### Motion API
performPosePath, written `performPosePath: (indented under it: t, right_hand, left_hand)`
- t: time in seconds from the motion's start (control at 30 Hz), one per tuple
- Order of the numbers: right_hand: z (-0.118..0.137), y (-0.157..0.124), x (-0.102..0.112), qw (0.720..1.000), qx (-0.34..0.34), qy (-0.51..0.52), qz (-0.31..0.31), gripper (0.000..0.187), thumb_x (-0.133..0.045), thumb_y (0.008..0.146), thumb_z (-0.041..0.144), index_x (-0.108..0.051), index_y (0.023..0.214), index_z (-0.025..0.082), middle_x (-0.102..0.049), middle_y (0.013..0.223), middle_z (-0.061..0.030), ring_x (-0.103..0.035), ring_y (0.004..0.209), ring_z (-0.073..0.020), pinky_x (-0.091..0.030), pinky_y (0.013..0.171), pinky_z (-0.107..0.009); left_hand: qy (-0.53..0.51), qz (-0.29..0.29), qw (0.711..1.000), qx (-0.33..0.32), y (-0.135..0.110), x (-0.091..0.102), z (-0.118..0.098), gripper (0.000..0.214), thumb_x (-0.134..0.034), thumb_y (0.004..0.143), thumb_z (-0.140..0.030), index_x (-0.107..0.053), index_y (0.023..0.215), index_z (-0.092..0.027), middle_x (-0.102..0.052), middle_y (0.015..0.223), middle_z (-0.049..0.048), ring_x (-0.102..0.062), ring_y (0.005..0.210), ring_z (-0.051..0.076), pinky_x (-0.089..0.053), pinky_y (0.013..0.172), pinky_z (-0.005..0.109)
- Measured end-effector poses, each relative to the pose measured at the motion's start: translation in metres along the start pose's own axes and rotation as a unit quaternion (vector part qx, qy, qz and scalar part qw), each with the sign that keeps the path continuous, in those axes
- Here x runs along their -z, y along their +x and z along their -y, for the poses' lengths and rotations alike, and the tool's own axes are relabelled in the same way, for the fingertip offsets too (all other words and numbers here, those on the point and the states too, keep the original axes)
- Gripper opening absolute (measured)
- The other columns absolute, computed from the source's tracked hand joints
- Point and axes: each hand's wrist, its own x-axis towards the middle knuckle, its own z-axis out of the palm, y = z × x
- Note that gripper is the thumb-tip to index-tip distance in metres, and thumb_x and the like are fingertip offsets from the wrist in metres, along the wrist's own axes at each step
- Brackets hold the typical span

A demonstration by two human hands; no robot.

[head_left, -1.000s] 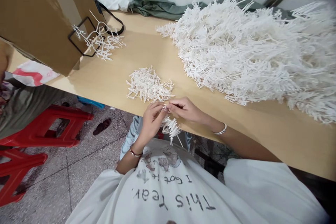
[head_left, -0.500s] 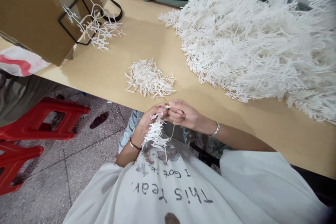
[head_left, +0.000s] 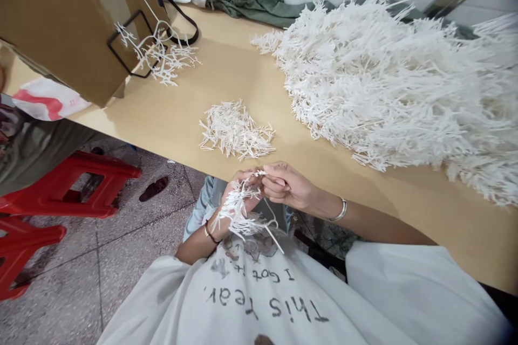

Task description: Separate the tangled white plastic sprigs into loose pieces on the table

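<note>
My left hand is closed round a white plastic sprue with many small prongs, held at the near edge of the tan table. My right hand pinches the top of that same sprue with thumb and fingers. Just beyond my hands lies a small heap of loose white plastic pieces. A very large pile of white sprues covers the right half of the table.
A brown cardboard box stands at the back left with a black wire frame and a few sprues beside it. Green cloth lies against the tiled wall. Red plastic stools stand on the floor at left, near another person's clothing.
The sprue has turned in my hands and now hangs lower toward my shirt. Both hands stay together at the table edge; the view has shifted slightly.
</note>
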Motion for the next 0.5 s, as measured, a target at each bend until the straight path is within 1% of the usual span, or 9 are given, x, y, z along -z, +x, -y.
performPosePath:
  t: [0.13, 0.2, 0.23, 0.27, 0.3, 0.33, 0.37, 0.43, 0.5]
  right_hand:
    - [0.010, 0.000, -0.006, 0.998, 0.031, -0.055, 0.016, 0.049, -0.049, 0.090, 0.039, -0.028, 0.051, 0.018, -0.021, 0.038, 0.0096, -0.014, 0.033, -0.0034, -0.014, 0.034, -0.017]
    - [0.016, 0.003, -0.006, 0.987, 0.069, -0.143, 0.011, 0.048, -0.047, 0.090, 0.044, -0.031, 0.053, 0.019, -0.025, 0.042, 0.0086, -0.019, 0.036, -0.0046, -0.020, 0.037, -0.019]
    - [0.019, 0.005, -0.004, 0.974, 0.095, -0.206, 0.000, 0.046, -0.045, 0.091, 0.047, -0.033, 0.056, 0.019, -0.028, 0.045, 0.0076, -0.023, 0.039, -0.0056, -0.024, 0.041, -0.021]
    - [0.023, 0.008, 0.000, 0.951, 0.120, -0.283, -0.018, 0.045, -0.042, 0.092, 0.049, -0.035, 0.058, 0.020, -0.031, 0.049, 0.0063, -0.028, 0.043, -0.0068, -0.027, 0.044, -0.023]
    - [0.027, 0.011, 0.004, 0.917, 0.145, -0.369, -0.042, 0.043, -0.040, 0.093, 0.049, -0.036, 0.061, 0.020, -0.033, 0.052, 0.0049, -0.032, 0.047, -0.0080, -0.029, 0.048, -0.024]
    - [0.031, 0.014, 0.009, 0.871, 0.166, -0.457, -0.069, 0.042, -0.037, 0.094, 0.048, -0.036, 0.063, 0.020, -0.034, 0.055, 0.0040, -0.034, 0.050, -0.0090, -0.029, 0.051, -0.025]
    - [0.035, 0.016, 0.015, 0.815, 0.177, -0.543, -0.091, 0.039, -0.034, 0.095, 0.045, -0.036, 0.065, 0.020, -0.034, 0.057, 0.0034, -0.035, 0.052, -0.0098, -0.029, 0.053, -0.026]
    - [0.041, 0.021, 0.027, 0.700, 0.184, -0.680, -0.119, 0.034, -0.030, 0.097, 0.038, -0.036, 0.069, 0.020, -0.034, 0.057, 0.0032, -0.035, 0.051, -0.0106, -0.026, 0.054, -0.026]
    - [0.045, 0.024, 0.037, 0.594, 0.178, -0.774, -0.125, 0.029, -0.029, 0.098, 0.032, -0.039, 0.073, 0.019, -0.039, 0.059, 0.0020, -0.037, 0.052, -0.0118, -0.025, 0.054, -0.026]
  left_hand:
    - [-0.017, -0.029, 0.998, -0.048, 0.001, -0.003, -0.004, 0.046, -0.030, 0.088, -0.051, -0.017, 0.056, -0.021, -0.017, 0.057, -0.0006, -0.026, 0.053, 0.014, -0.035, 0.053, 0.032]
    - [-0.015, 0.005, 0.999, -0.042, 0.001, -0.002, -0.007, 0.045, -0.030, 0.088, -0.050, -0.019, 0.055, -0.021, -0.019, 0.058, -0.0003, -0.026, 0.054, 0.015, -0.034, 0.055, 0.033]
    - [-0.013, 0.031, 0.999, -0.042, 0.001, -0.001, -0.009, 0.044, -0.030, 0.088, -0.049, -0.022, 0.054, -0.021, -0.020, 0.058, -0.0001, -0.026, 0.054, 0.014, -0.033, 0.056, 0.033]
    - [-0.012, 0.053, 0.997, -0.049, 0.001, 0.000, -0.010, 0.044, -0.032, 0.088, -0.048, -0.024, 0.054, -0.021, -0.022, 0.058, 0.0000, -0.026, 0.053, 0.014, -0.032, 0.056, 0.033]
    - [-0.009, 0.064, 0.996, -0.066, 0.001, 0.001, -0.011, 0.044, -0.034, 0.087, -0.048, -0.027, 0.054, -0.021, -0.024, 0.058, 0.0000, -0.027, 0.053, 0.014, -0.032, 0.056, 0.032]
    - [-0.001, 0.058, 0.994, -0.091, 0.000, 0.003, -0.011, 0.042, -0.038, 0.087, -0.047, -0.031, 0.054, -0.021, -0.027, 0.058, 0.0000, -0.029, 0.053, 0.013, -0.033, 0.056, 0.032]
    - [0.012, 0.036, 0.993, -0.115, -0.001, 0.005, -0.010, 0.041, -0.042, 0.086, -0.046, -0.035, 0.055, -0.021, -0.030, 0.058, 0.0000, -0.032, 0.054, 0.013, -0.034, 0.057, 0.031]
    - [0.046, -0.036, 0.989, -0.139, -0.002, 0.010, -0.006, 0.036, -0.049, 0.084, -0.048, -0.045, 0.061, -0.020, -0.039, 0.060, 0.0000, -0.039, 0.057, 0.013, -0.038, 0.059, 0.029]
    - [0.073, -0.110, 0.982, -0.135, -0.004, 0.014, -0.001, 0.034, -0.053, 0.081, -0.053, -0.054, 0.072, -0.020, -0.049, 0.067, 0.0007, -0.048, 0.064, 0.014, -0.042, 0.065, 0.028]
